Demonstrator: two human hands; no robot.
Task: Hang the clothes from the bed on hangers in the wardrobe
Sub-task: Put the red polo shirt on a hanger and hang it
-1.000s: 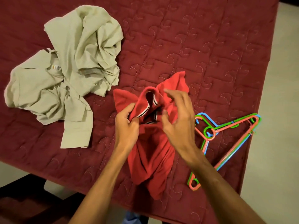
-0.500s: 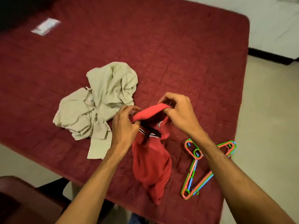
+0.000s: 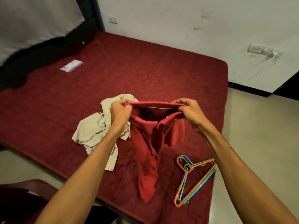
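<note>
At the left of your working area, the beige garment (image 3: 95, 131) lies crumpled on the red bed (image 3: 145, 75), partly behind your left forearm. Your left hand (image 3: 120, 109) pinches the left end of the collar of the red polo shirt (image 3: 152, 143); your right hand (image 3: 188, 109) pinches the right end. Both hands are closed on the fabric, holding the collar stretched level between them with the neck opening facing you. The shirt's long axis runs downward from the collar, toward you, and its lower end points at the near edge of the bed; whether that end touches the mattress cannot be told. To the right lies the stack of plastic hangers (image 3: 194, 178), flat on the bed near its right edge, below and just right of your right hand. The hooks point away from you and to the left, and the long bars run diagonally toward you. Your right hand is the nearer one, so it is the likely hand to release the collar and reach down for a hanger.
</note>
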